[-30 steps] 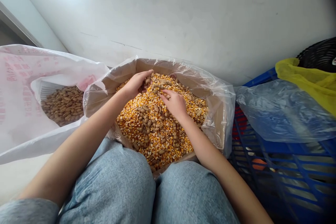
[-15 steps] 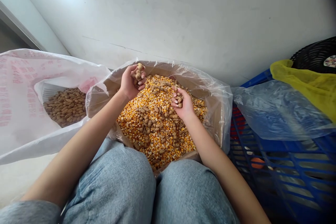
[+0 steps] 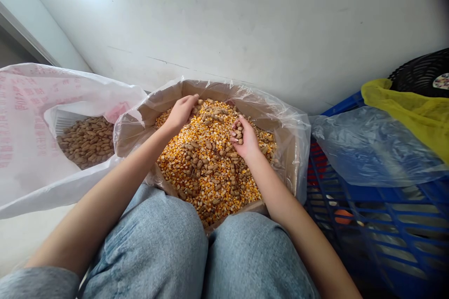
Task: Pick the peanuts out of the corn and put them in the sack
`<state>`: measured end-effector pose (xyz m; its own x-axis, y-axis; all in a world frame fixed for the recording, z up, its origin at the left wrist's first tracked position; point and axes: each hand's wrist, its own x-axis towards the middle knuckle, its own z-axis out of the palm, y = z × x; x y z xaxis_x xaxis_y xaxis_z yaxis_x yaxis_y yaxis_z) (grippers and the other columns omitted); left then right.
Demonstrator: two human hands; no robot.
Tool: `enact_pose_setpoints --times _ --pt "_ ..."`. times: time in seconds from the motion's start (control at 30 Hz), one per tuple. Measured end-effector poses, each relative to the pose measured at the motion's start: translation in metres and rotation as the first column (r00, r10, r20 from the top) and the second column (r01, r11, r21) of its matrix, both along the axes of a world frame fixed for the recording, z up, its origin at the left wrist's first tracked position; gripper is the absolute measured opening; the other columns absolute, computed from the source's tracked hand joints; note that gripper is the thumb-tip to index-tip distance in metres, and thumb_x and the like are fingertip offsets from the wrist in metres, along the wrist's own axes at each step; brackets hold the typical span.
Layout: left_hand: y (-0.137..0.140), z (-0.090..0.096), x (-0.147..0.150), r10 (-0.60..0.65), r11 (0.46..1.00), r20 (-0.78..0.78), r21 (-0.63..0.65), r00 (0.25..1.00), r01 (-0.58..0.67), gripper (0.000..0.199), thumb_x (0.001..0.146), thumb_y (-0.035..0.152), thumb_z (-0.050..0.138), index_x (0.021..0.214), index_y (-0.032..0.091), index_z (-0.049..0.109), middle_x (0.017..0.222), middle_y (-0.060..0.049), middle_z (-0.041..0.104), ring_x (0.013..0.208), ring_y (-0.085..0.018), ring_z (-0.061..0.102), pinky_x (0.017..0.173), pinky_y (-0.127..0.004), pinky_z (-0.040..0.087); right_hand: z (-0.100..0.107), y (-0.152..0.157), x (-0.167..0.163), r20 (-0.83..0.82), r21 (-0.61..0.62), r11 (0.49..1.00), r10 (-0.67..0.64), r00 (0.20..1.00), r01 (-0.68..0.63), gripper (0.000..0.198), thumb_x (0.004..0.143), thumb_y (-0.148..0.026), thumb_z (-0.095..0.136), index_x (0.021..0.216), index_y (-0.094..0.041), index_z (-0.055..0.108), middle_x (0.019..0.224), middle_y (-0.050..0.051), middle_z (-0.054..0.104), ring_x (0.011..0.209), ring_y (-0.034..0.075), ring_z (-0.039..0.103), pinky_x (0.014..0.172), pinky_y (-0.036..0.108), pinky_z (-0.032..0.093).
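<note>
A plastic-lined cardboard box (image 3: 287,163) in front of my knees holds yellow corn kernels (image 3: 213,187) with unshelled peanuts (image 3: 199,163) scattered over them. My left hand (image 3: 183,111) is at the far left of the pile, back turned up, its fingers curled round peanuts that are mostly hidden beneath. On the right side of the pile, my right hand (image 3: 246,140) is cupped with its palm facing left. Several peanuts (image 3: 239,131) sit in its closed fingers.
Left of the box lies a white woven sack (image 3: 31,121) with red print, opened onto more peanuts (image 3: 93,140). A blue plastic crate (image 3: 382,224) stands to the right, topped by a clear plastic bag (image 3: 379,149) and yellow mesh (image 3: 410,112). A white wall (image 3: 245,18) rises behind.
My left hand has turned over from palm up to back up and moved slightly right and down towards the pile. The right hand keeps its place with the peanuts.
</note>
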<state>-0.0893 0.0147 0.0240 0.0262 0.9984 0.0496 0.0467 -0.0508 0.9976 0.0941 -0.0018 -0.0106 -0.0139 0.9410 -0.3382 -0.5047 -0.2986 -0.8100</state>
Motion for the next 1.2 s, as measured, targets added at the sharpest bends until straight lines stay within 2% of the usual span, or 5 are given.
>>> enact_pose_setpoints --times 0.53,0.63,0.77,0.9,1.2 --pt "0.001 -0.032 0.022 -0.035 0.986 -0.961 0.012 0.275 0.166 0.039 0.077 0.047 0.033 0.102 0.022 0.049 0.081 -0.006 0.063 0.074 -0.023 0.057 0.064 -0.031 0.041 -0.021 0.025 -0.009 0.942 0.276 0.905 -0.188 0.278 -0.323 0.024 0.071 -0.030 0.051 0.088 -0.018 0.063 0.090 0.005 0.064 0.085 0.020 0.057 0.079 0.033 0.039" --pt "0.003 -0.034 0.025 -0.063 0.993 -0.950 -0.030 0.304 0.114 0.036 0.077 0.045 0.034 0.096 0.021 0.053 0.081 -0.006 0.062 0.075 -0.022 0.057 0.064 -0.031 0.041 -0.020 0.024 -0.008 0.913 0.297 0.920 -0.195 0.357 -0.256 0.018 0.070 -0.031 0.053 0.077 -0.018 0.063 0.079 0.004 0.064 0.075 0.017 0.056 0.071 0.031 0.041" --pt "0.005 -0.027 0.023 -0.085 0.996 -0.782 -0.062 0.617 0.059 0.026 0.071 0.042 0.046 0.080 0.019 0.055 0.067 -0.003 0.058 0.062 -0.016 0.053 0.055 -0.024 0.038 -0.011 0.020 -0.005 0.594 0.232 0.968 -0.060 0.803 -0.099 0.018 0.065 -0.034 0.057 0.074 -0.019 0.057 0.058 -0.003 0.052 0.046 0.007 0.045 0.041 0.019 0.034" --pt "0.004 -0.010 0.015 -0.169 0.968 -0.028 -0.195 0.985 0.160 0.022 0.071 0.040 0.048 0.070 0.018 0.046 0.049 0.005 0.039 0.038 -0.006 0.033 0.036 -0.018 0.023 0.005 0.011 0.001 -0.013 0.088 0.990 0.108 0.994 -0.107 0.013 0.067 -0.030 0.052 0.067 -0.018 0.047 0.052 -0.007 0.043 0.035 0.002 0.032 0.030 0.013 0.019" --pt "0.002 0.005 0.000 -0.063 0.931 0.689 -0.220 0.722 0.291 0.016 0.073 0.030 0.041 0.064 0.017 0.045 0.048 0.005 0.038 0.034 -0.004 0.033 0.030 -0.017 0.016 0.011 0.003 0.004 -0.245 0.044 0.986 0.166 0.955 -0.160 0.014 0.070 -0.032 0.045 0.073 -0.018 0.049 0.056 -0.005 0.049 0.039 0.005 0.041 0.028 0.012 0.022"
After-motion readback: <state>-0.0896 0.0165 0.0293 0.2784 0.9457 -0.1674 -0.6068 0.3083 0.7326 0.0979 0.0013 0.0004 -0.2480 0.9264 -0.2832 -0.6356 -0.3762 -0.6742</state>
